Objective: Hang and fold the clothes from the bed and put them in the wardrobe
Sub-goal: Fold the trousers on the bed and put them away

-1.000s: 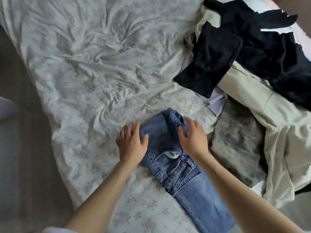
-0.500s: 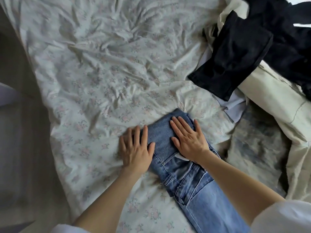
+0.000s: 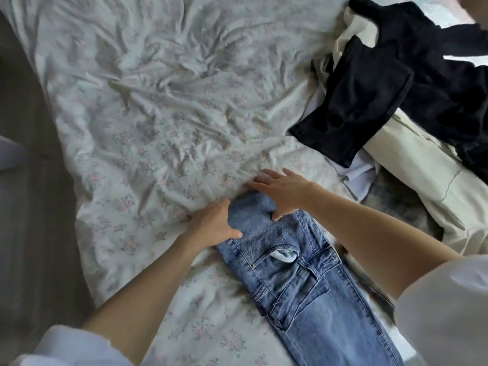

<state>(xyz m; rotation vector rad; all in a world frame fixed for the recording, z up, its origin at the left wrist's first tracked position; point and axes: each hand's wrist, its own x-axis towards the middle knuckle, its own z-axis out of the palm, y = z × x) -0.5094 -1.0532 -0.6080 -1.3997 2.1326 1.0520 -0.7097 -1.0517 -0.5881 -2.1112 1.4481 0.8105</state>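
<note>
Since half a second ago the bed (image 3: 163, 107) and its heap of dark and cream clothes (image 3: 383, 96) lie unchanged. The jeans (image 3: 290, 262) lie folded at the near edge. The right hand (image 3: 284, 190) has slid past their far end, fingers straight; the left hand (image 3: 211, 225) presses flat on their left edge.

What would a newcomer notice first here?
Two hands, left and right, pressing flat on the far end of blue jeans at bottom centre of the floral sheet. Then the unsorted heap at right: black clothes over a cream garment.
</note>
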